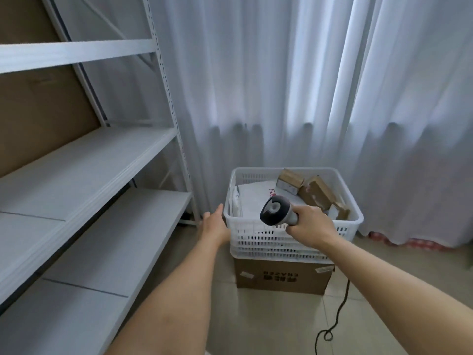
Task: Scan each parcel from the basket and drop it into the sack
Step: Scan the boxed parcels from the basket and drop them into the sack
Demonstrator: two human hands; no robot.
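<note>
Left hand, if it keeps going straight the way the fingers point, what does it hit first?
Most likely the near-left corner of the white basket: the left hand reaches forward, open, just beside that rim. Depth is unclear, so it may slip past toward the curtain.

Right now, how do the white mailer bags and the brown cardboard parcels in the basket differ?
The white mailer bags are soft and flat, filling the left and middle of the basket; the brown cardboard parcels are small rigid boxes, tilted and bunched in the right rear corner. One white bag bears red print; the boxes carry tape and labels. Both lie untouched: the right hand holds the scanner, the left hand is empty.
</note>
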